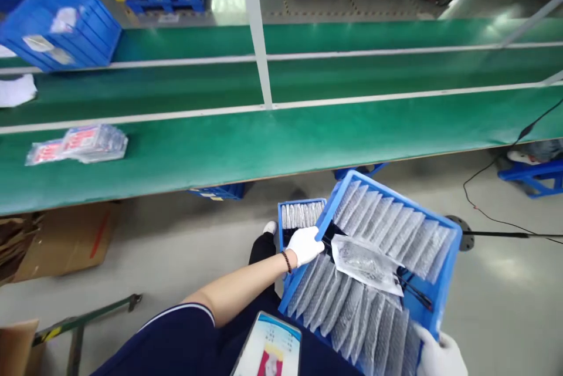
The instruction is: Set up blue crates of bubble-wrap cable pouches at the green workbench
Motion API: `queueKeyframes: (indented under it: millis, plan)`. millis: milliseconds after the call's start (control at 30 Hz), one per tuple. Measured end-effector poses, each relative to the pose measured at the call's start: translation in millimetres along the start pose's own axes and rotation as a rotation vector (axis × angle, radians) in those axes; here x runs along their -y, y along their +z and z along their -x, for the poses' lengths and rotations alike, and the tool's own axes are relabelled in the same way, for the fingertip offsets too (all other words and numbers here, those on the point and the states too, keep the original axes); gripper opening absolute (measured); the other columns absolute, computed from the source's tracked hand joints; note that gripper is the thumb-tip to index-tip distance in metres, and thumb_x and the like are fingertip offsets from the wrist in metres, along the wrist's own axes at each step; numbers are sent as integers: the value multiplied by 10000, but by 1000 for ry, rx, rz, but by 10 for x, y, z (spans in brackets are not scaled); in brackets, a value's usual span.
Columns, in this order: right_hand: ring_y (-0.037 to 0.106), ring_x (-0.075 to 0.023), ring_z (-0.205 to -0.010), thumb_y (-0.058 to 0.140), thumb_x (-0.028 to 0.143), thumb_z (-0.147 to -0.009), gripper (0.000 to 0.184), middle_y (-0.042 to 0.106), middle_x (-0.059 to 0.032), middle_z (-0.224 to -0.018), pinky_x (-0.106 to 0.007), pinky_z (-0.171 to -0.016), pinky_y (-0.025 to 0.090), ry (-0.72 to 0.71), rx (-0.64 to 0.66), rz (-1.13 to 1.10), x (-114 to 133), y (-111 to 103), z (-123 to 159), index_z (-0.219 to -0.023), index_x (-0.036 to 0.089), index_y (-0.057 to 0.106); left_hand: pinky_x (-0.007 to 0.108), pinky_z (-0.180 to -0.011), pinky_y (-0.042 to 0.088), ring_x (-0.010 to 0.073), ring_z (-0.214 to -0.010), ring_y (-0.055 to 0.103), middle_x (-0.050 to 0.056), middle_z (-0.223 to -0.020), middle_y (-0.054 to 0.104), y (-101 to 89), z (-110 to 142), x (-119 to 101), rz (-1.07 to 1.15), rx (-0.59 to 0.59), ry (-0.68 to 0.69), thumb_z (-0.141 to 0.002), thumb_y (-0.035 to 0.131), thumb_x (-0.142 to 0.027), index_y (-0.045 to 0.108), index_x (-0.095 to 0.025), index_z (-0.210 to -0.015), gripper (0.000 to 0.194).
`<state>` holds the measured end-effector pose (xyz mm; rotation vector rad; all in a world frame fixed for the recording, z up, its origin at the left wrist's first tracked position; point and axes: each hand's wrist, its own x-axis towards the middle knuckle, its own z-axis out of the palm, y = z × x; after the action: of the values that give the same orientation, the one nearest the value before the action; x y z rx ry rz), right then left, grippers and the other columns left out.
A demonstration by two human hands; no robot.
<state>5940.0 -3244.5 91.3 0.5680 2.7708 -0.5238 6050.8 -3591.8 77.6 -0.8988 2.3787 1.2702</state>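
Note:
I hold a blue plastic crate (444,270) tilted in front of me, filled with rows of bubble-wrapped packets (387,229). My left hand (304,245), in a white glove, grips the crate's left rim. My right hand (440,357), also gloved, holds the crate's near right corner at the bottom edge of the view. One loose clear bag (365,261) with a dark part inside lies across the packets, beside a black rod (416,291). A second blue crate (299,217) with similar packets sits on the floor beneath.
A long green conveyor table (281,141) runs across ahead, with a pile of red-printed bags (81,144) at left and a blue crate (61,30) further back. A white post (255,30) rises from it. Cardboard (65,241) lies at left. A printed card (270,346) rests on my lap.

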Motion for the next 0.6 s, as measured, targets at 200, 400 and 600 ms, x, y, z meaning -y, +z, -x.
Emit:
queueKeyframes:
  millis: [200, 400, 600]
  plan:
    - [625, -306, -761, 609, 542, -496, 356, 632, -51, -656, -428, -741, 498, -304, 77, -192, 1970, 391, 166, -683, 242, 570, 285, -680, 389, 179, -715, 564, 18, -720, 594, -1339, -360, 537, -4, -330, -98, -791, 537, -328, 444, -208, -647, 209]
    - [584, -223, -722, 657, 424, -530, 298, 644, -21, -686, -320, -700, 460, -520, 306, -298, 3653, 1395, 589, -713, 203, 576, 268, -602, 318, 160, -667, 498, -12, -648, 501, -2508, -660, 1397, 76, -607, -352, -810, 523, -348, 397, -206, -616, 271]
    - [480, -142, -589, 643, 301, -545, 209, 482, 54, -542, -247, -566, 383, -583, 385, -189, 4514, 2076, 833, -604, 214, 462, 256, -572, 295, 144, -618, 473, -31, -566, 452, -2968, -763, 1980, 181, -704, -545, -793, 552, -325, 417, -199, -581, 281]
